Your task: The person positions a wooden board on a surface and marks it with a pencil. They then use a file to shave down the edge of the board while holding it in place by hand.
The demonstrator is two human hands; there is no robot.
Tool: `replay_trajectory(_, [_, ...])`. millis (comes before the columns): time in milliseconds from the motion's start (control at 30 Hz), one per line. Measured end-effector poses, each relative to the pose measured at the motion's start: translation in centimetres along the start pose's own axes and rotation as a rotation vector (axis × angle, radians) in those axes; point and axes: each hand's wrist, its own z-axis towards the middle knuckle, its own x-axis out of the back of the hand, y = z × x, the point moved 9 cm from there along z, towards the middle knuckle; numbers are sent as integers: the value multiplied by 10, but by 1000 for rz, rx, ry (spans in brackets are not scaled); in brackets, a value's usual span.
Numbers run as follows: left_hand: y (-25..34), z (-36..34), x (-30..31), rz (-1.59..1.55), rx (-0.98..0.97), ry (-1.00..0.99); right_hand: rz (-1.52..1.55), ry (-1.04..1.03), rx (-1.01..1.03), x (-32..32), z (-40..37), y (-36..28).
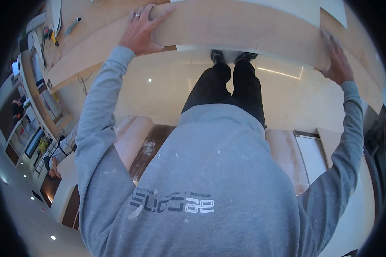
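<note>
wooden board (236,30), left hand (142,29) holding one end, right hand (336,60) the other

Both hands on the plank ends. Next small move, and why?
Probably curl the fingers over the plank's edges before shifting it. The left hand and right hand lie flat and open at its two ends, pressing rather than gripping, and it rests on the wooden bench top.

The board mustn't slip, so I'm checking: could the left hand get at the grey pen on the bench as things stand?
Probably yes, but only by letting go. The left hand lies flat on the curved board; the grey pen lies on the bench to its left, nothing between them.
</note>
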Motion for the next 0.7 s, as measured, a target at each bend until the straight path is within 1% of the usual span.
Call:
replay_trajectory(33, [3, 0, 1, -3, 17, -65, 12, -7, 2, -1, -1, 2])
replay_trajectory(133, [6, 0, 6, 20, 63, -91, 40, -12, 2, 3, -1, 2])
replay_trajectory(233, [6, 0, 7, 14, 51, -85, 56, -5, 4, 6, -4, 2])
replay_trajectory(333, [8, -4, 12, 61, 14, 135, 52, 14, 24, 5, -3, -1])
replay_trajectory(433, [2, -1, 3, 34, 66, -115, 50, 42, 29, 7, -3, -2])
replay_trajectory(633, [6, -1, 8, 18, 59, -90, 55, 36, 21, 11, -5, -4])
replay_trajectory(700, [3, -1, 5, 52, 61, -115, 64, 35, 17, 14, -5, -5])
